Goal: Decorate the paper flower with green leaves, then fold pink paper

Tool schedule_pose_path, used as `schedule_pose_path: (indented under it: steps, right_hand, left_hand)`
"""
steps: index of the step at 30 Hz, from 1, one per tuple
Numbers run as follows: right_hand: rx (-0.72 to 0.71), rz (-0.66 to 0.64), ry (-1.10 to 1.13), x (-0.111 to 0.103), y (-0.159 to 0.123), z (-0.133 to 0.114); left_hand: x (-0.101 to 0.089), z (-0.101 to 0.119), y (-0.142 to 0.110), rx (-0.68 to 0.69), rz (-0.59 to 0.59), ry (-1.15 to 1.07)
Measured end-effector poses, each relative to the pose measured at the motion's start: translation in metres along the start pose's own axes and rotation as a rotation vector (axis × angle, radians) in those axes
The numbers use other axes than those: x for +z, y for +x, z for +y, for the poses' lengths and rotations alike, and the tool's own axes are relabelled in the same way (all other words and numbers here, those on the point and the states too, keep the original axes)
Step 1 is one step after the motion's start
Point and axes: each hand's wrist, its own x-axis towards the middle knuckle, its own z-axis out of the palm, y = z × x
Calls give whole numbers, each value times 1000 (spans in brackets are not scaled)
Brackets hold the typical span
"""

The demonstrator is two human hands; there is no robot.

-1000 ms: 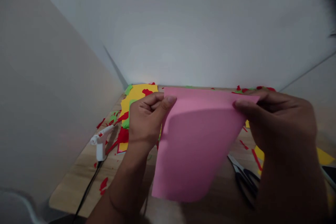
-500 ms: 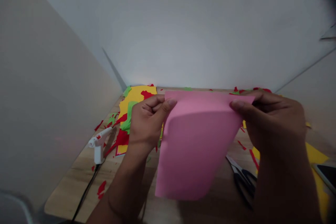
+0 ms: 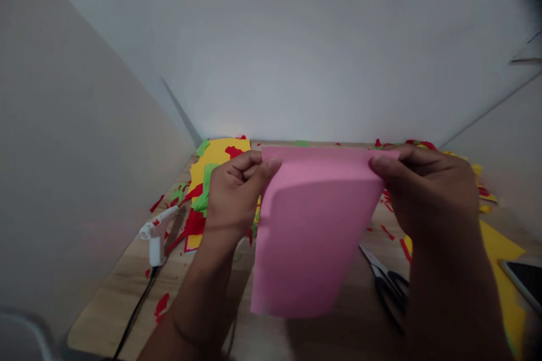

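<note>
A pink sheet of paper (image 3: 313, 231) hangs folded over above the wooden table (image 3: 127, 287), its top edge held level. My left hand (image 3: 235, 197) pinches the sheet's upper left corner with thumb and curled fingers. My right hand (image 3: 423, 194) pinches the upper right corner the same way. The lower part of the sheet curves toward me and hides the table behind it.
A white glue gun (image 3: 157, 234) with a black cord lies at the left. Yellow, green and red paper pieces (image 3: 212, 175) are strewn at the back. Black scissors (image 3: 387, 282) lie under my right forearm. A phone (image 3: 525, 279) rests on yellow paper at right. White walls enclose the table.
My right hand has slid a little leftward along the top edge, and the sheet now looks narrower and more squarely folded. The view has shifted slightly, showing more of the phone.
</note>
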Motion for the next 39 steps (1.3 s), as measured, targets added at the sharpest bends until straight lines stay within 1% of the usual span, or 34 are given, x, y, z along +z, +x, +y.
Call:
schedule_pose_path:
  steps: [4,7,9,11,12,13,14,15,16,18,20,22,24,26,29,33,36,39]
  right_hand:
    - [5,4,2,2,1,1]
    - [-3,3,-24,5,1,3]
    - [-14,-26,-56,9,1,5]
    - [-38,-73,-86,14,-1,7]
    - [-54,-109,-97,16,-2,8]
    - [-75,-154,-105,19,-3,8]
    - [-100,-207,-112,22,-5,7]
    - [-128,-261,-115,24,-7,6]
    - [-151,-316,-115,26,-9,4]
    - [-173,-411,-118,30,-12,0]
    - [-163,-474,-128,32,-14,-3]
    - [-143,-508,-133,33,-15,-4]
    - [-132,-504,-139,35,-15,-2]
    - [-125,-506,-173,35,-15,0]
    - [-128,-548,-256,36,-14,4]
    - [-138,-568,-283,39,-14,6]
    - [-139,-562,-304,41,-14,8]
    - [-117,-592,-334,43,-15,11]
  left_hand:
    - [-4,-7,5,-14,-43,-35]
    - [-9,-15,12,23,-80,47]
    - [-12,-19,16,124,-58,196]
    - [-13,-19,17,303,-12,390]
    - [-13,-18,17,400,-10,486]
    - [-12,-16,15,482,-36,574]
    - [-11,-14,14,537,-88,646]
    - [-10,-12,11,565,-155,696]
    - [-9,-11,9,573,-219,721]
    - [-7,-9,5,542,-322,700]
    - [-6,-9,3,465,-390,613]
    - [-5,-8,1,388,-419,533]
    - [-4,-8,-1,362,-390,511]
    - [-3,-7,-2,370,-318,515]
    - [-2,-5,-3,355,-208,490]
    - [-3,-3,-2,323,-123,452]
    - [-7,-4,2,315,-40,436]
    - [-17,-3,8,318,106,401]
